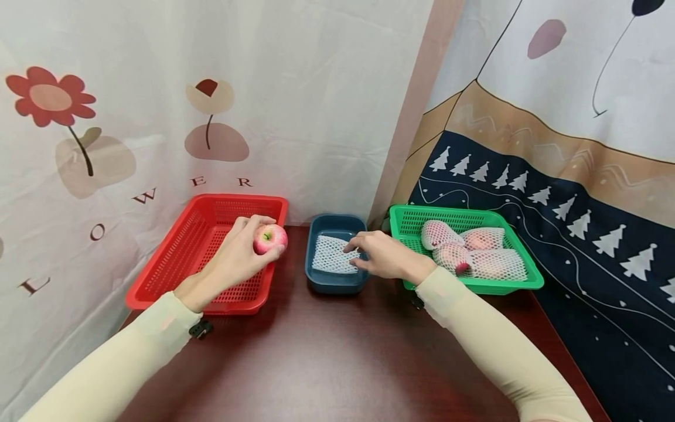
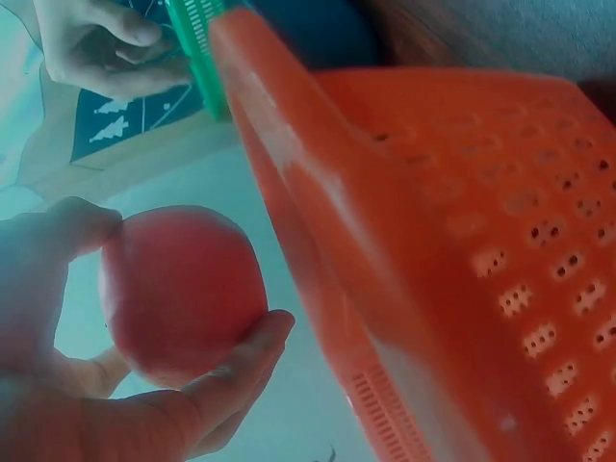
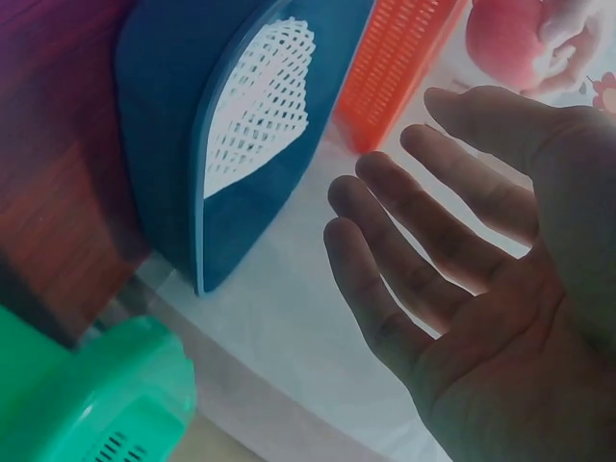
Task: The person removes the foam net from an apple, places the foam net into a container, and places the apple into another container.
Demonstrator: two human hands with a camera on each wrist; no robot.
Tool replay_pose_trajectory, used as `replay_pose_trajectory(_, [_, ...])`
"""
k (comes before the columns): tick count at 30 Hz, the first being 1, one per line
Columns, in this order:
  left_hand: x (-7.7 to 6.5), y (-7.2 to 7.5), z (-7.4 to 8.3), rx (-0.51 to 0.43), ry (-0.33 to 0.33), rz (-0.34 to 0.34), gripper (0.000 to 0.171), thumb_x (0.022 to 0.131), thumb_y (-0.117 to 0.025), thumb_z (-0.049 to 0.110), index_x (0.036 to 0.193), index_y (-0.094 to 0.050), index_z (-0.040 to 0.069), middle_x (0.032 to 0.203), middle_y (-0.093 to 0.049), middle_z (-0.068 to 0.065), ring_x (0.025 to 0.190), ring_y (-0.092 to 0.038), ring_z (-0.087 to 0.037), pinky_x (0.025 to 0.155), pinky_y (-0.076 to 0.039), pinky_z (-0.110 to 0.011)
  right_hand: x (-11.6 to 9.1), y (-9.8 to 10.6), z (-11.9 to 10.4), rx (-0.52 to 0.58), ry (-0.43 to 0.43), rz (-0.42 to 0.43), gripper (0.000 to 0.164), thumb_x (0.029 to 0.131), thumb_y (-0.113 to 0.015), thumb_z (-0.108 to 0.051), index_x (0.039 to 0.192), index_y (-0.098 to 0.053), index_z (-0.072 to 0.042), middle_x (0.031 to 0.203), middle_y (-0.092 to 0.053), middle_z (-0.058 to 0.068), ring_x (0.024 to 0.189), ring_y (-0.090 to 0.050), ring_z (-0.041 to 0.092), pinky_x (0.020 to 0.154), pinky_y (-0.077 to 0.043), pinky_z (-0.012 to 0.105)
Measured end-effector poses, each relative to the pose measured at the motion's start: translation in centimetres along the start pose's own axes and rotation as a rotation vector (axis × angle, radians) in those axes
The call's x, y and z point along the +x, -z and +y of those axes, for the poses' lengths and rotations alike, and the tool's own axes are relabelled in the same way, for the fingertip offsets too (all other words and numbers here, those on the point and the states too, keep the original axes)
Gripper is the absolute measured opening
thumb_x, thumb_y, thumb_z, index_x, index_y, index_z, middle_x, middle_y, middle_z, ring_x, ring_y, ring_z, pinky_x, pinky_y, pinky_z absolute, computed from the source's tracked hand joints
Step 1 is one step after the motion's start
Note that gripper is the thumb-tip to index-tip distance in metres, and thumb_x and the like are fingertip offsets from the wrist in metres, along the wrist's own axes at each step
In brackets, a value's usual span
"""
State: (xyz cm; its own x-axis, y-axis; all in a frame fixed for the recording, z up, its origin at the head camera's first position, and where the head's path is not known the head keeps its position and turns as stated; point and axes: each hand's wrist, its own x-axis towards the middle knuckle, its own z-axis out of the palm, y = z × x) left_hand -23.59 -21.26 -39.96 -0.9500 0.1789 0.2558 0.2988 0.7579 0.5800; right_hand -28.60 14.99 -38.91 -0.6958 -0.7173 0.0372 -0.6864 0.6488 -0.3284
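Note:
My left hand (image 1: 239, 252) holds a red and pale apple (image 1: 270, 239) between thumb and fingers, over the right rim of the red basket (image 1: 197, 202). In the left wrist view the apple (image 2: 183, 294) is pinched beside the basket's wall (image 2: 385, 241). My right hand (image 1: 384, 255) hovers above the right side of the blue bin (image 1: 337, 287), holding nothing. Its fingers are spread and slightly bent in the right wrist view, the hand (image 3: 481, 250) standing apart from the bin (image 3: 164, 144). A white foam net sleeve (image 1: 333, 256) lies flat inside that bin.
To the right stands a green basket (image 1: 474, 287) with several apples in foam nets (image 1: 495, 264). All three containers sit on a dark reddish-brown table (image 1: 337, 357). Printed curtains (image 1: 316, 117) hang right behind them.

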Motion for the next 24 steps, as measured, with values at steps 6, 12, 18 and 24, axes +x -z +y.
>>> replay_pose_trajectory(6, [0.8,0.4,-0.8,0.008,0.031,-0.005,0.074,0.1,-0.089,0.033,0.161,-0.053,0.01,0.143,-0.059,-0.022,0.13,-0.057,-0.036,0.086,-0.069,-0.047,-0.7,0.3,0.5,0.003,0.003,0.04,0.035,0.11,-0.082,-0.019,0.144,-0.081,-0.008,0.139,-0.082,0.012,0.103,-0.076,0.02,0.093,-0.069,0.035])
replay_pose_trajectory(12, [1.7,0.7,-1.7,0.033,0.046,-0.017,0.072,0.103,-0.084,0.035,0.16,-0.051,0.007,0.142,-0.057,-0.024,0.127,-0.056,-0.038,0.083,-0.064,-0.042,-1.5,0.6,1.1,0.015,-0.019,0.05,0.036,0.11,-0.083,-0.02,0.144,-0.081,-0.01,0.142,-0.082,0.011,0.11,-0.076,0.021,0.095,-0.071,0.036])
replay_pose_trajectory(18, [2.6,1.1,-2.2,0.052,0.074,-0.058,0.072,0.107,-0.079,0.039,0.162,-0.048,0.004,0.144,-0.055,-0.027,0.128,-0.054,-0.041,0.088,-0.061,-0.047,-2.4,1.2,1.6,0.038,-0.032,0.085,0.032,0.11,-0.083,-0.019,0.141,-0.082,-0.012,0.138,-0.082,0.011,0.109,-0.074,0.023,0.095,-0.071,0.04])
replay_pose_trajectory(24, [3.6,1.3,-3.0,0.064,0.095,-0.096,0.075,0.109,-0.076,0.042,0.164,-0.047,-0.001,0.146,-0.052,-0.031,0.131,-0.054,-0.046,0.09,-0.06,-0.052,-3.3,1.5,2.4,0.006,-0.027,0.127,0.03,0.109,-0.083,-0.017,0.138,-0.083,-0.009,0.134,-0.083,0.014,0.115,-0.077,0.03,0.104,-0.07,0.047])
